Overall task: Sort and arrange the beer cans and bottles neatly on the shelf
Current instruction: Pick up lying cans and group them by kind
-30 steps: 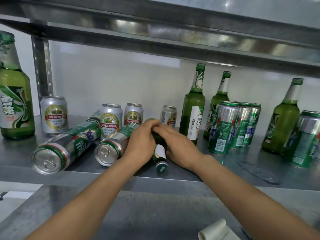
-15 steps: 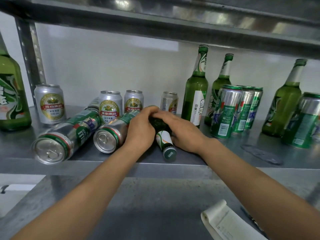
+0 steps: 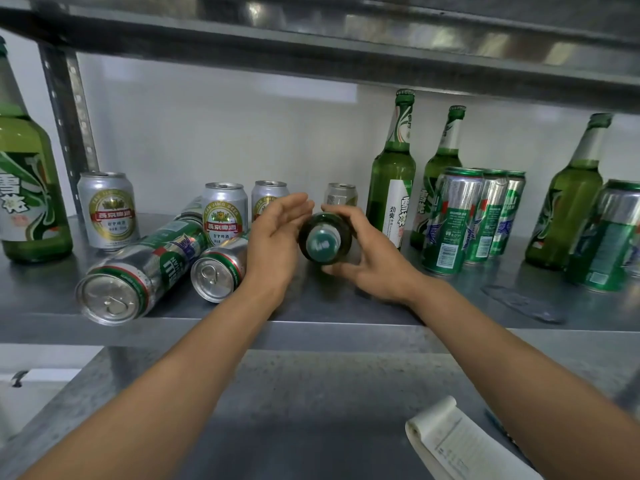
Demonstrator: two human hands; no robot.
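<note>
One green bottle (image 3: 323, 242), cap toward me, gripped by my right hand (image 3: 374, 268); my left hand (image 3: 277, 237) hangs loose at its nine o'clock.

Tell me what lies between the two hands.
In the head view, a green beer bottle, cap toward the camera, lies between the open left hand and the right hand, which grips it.

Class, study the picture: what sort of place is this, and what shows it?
Probably a storeroom or shop stockroom: a bare metal shelf, many beer bottles and cans on it, and a notepad on the level below.
</note>
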